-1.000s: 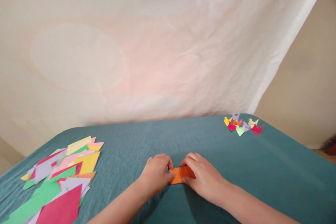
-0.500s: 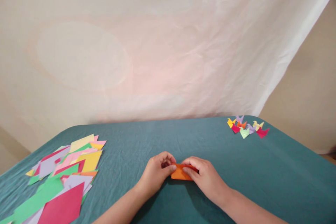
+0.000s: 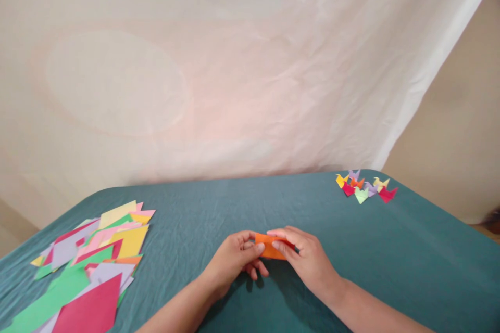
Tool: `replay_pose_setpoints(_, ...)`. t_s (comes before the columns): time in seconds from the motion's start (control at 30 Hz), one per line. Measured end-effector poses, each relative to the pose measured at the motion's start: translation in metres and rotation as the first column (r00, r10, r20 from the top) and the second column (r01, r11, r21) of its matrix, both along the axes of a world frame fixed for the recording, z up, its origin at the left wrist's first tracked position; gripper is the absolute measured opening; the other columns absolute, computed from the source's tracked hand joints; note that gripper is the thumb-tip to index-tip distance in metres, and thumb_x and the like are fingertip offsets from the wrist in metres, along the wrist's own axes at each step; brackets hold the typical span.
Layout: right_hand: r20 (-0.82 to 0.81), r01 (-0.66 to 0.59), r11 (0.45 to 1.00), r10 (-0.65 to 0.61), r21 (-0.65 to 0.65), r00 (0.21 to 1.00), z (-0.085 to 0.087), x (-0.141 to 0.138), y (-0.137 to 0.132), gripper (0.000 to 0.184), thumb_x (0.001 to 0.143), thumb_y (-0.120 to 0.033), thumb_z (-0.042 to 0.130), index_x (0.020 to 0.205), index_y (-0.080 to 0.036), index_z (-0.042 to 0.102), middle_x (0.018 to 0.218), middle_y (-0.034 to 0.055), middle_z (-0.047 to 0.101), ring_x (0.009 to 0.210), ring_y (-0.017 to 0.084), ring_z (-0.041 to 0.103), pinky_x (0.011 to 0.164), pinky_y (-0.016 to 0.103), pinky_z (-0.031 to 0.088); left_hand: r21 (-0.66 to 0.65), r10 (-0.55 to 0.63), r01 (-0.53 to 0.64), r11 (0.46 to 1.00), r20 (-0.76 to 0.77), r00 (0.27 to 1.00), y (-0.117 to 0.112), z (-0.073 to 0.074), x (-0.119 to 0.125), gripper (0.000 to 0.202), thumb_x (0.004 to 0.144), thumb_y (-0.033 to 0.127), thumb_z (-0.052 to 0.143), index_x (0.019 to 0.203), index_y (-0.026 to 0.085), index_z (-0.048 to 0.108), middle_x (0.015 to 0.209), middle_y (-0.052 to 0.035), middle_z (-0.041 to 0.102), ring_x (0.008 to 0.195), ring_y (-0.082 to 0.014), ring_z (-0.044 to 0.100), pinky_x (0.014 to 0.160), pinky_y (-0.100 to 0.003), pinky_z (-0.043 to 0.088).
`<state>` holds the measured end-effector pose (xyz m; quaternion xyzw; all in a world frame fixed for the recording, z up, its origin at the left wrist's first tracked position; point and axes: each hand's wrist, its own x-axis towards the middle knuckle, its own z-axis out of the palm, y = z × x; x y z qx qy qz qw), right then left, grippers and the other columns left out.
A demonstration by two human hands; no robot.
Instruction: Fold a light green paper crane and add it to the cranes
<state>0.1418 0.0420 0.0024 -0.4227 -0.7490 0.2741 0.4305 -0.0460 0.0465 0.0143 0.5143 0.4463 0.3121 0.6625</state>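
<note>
A small folded piece of orange paper [image 3: 270, 247] is held between my two hands, just above the cloth. My left hand [image 3: 234, 259] pinches its left end, thumb on the near face, with the lower fingers curled loosely beneath. On the right end, my right hand [image 3: 302, 252] grips with the thumb in front and the index finger along the top edge. Part of the paper is hidden behind the right fingers.
A green cloth [image 3: 203, 213] covers the table. Overlapping colored paper sheets [image 3: 91, 304] spread over the left side. Several small folded paper birds [image 3: 361, 195] stand grouped at the far right. Behind the table hangs a pale sheet [image 3: 234, 73].
The orange paper has tilted, its left end raised. My left lower fingers have come down below it. Both hands keep their hold, and the view has shifted slightly.
</note>
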Motion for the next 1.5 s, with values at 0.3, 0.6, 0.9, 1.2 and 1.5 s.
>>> replay_pose_setpoints(0.3,-0.009,0.003,0.999,-0.003,0.049,1.0,-0.005,0.001,0.002,0.021,0.091,-0.025,0.052,0.104,-0.025,0.068,0.086,0.003,0.068,0.079,0.016,0.064,0.073,0.025,0.05,-0.069,0.098,-0.087,0.994,0.184,0.978,-0.008,-0.007,0.01,0.033,0.079,0.033,0.068,0.099,0.008,0.063,0.081,-0.011,0.071,0.068,-0.0141,0.066,0.066,-0.024,0.052)
replay_pose_setpoints(0.6,-0.024,0.024,0.998,-0.023,0.06,0.999,-0.006,-0.001,0.003,0.021,0.091,-0.026,0.051,0.102,-0.025,0.069,0.087,0.0026,0.069,0.08,0.015,0.064,0.074,0.025,0.05,-0.065,0.131,-0.12,0.991,0.216,0.968,-0.009,-0.006,0.01,0.034,0.078,0.033,0.069,0.1,0.007,0.064,0.084,-0.0117,0.071,0.069,-0.0145,0.067,0.067,-0.024,0.053)
replay_pose_setpoints(0.9,-0.067,-0.021,0.997,0.025,0.071,0.997,-0.008,-0.002,0.004,0.023,0.09,-0.02,0.053,0.104,-0.027,0.069,0.087,0.002,0.068,0.079,0.014,0.064,0.072,0.024,0.05,-0.049,0.17,-0.164,0.985,0.161,0.972,-0.007,-0.008,0.012,0.038,0.079,0.041,0.066,0.096,0.008,0.062,0.077,-0.0115,0.072,0.062,-0.0153,0.068,0.06,-0.023,0.054)
replay_pose_setpoints(1.2,-0.082,-0.016,0.997,0.021,0.072,0.996,-0.008,-0.005,0.003,0.021,0.088,-0.02,0.055,0.101,-0.027,0.071,0.086,0.0021,0.069,0.078,0.014,0.065,0.071,0.023,0.05,0.07,0.267,-0.271,0.96,0.051,0.962,-0.004,-0.008,0.012,0.031,0.076,0.041,0.066,0.089,0.013,0.065,0.072,-0.0041,0.069,0.066,-0.0181,0.065,0.056,-0.029,0.056)
replay_pose_setpoints(1.5,-0.076,0.017,0.997,-0.012,0.072,0.997,-0.012,-0.001,0.006,0.021,0.088,-0.022,0.056,0.1,-0.026,0.072,0.082,0.0021,0.07,0.072,0.014,0.065,0.066,0.022,0.049,0.24,0.335,-0.31,0.92,-0.068,0.94,-0.003,-0.009,0.009,0.029,0.079,0.04,0.059,0.091,0.014,0.067,0.068,-0.0021,0.067,0.059,-0.0164,0.06,0.057,-0.027,0.051)
